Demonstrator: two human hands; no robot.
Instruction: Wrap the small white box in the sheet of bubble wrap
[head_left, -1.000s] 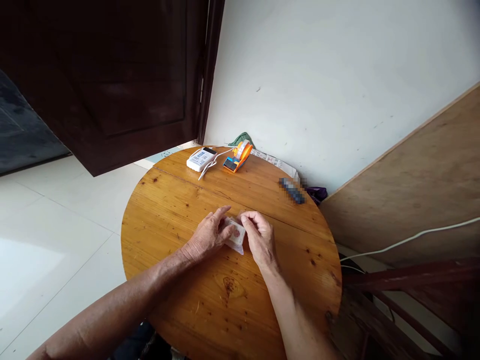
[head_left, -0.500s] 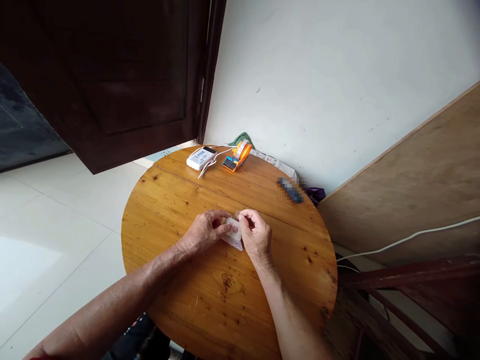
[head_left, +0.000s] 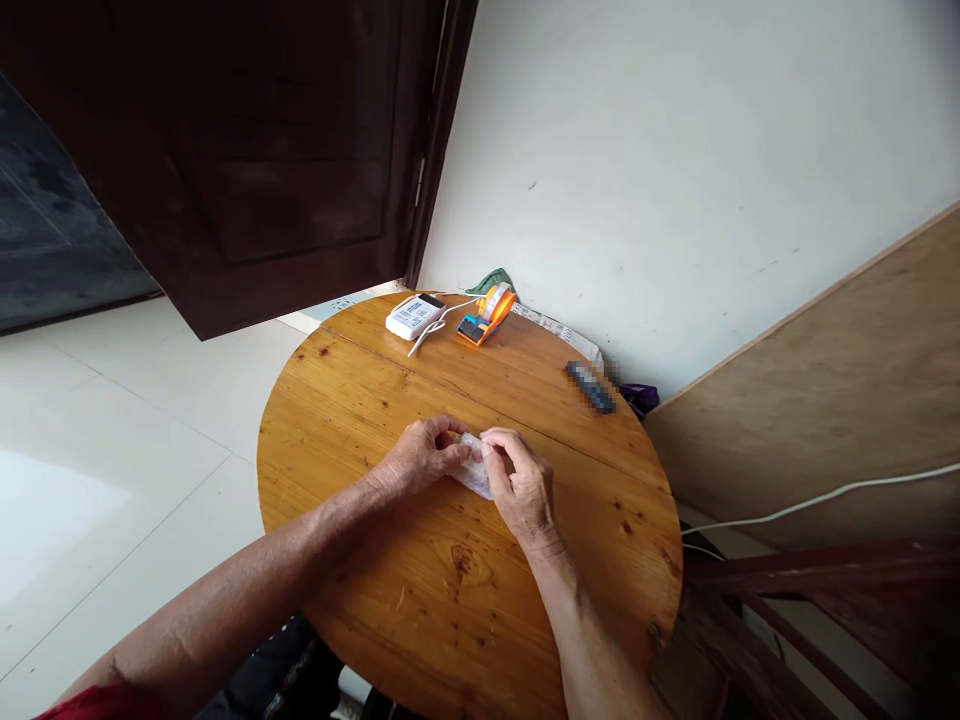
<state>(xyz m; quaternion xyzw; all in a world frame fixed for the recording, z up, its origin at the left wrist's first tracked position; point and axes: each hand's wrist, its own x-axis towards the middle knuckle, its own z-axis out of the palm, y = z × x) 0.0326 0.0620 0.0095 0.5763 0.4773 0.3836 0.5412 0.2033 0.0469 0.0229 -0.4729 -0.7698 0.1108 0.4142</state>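
Near the middle of the round wooden table point(head_left: 360, 400) is a small clear plastic bag point(head_left: 474, 478) with something pale inside that I cannot make out. My left hand point(head_left: 425, 455) pinches its upper left part between thumb and fingers. At the bag's upper right edge, my right hand point(head_left: 521, 480) is closed, thumb against the index finger. The fingers of both hands cover part of the bag.
At the table's far side lie a white device with a cable point(head_left: 417, 316) and an orange tape dispenser point(head_left: 489, 314). A dark, blurred remote-like object point(head_left: 590, 387) lies at the right edge. Beyond stand a dark door point(head_left: 285, 150) and a white wall point(head_left: 637, 170).
The view has shifted slightly, moving the scene a little to the right. My right fingers have come closer to my left hand and lower over the bag.
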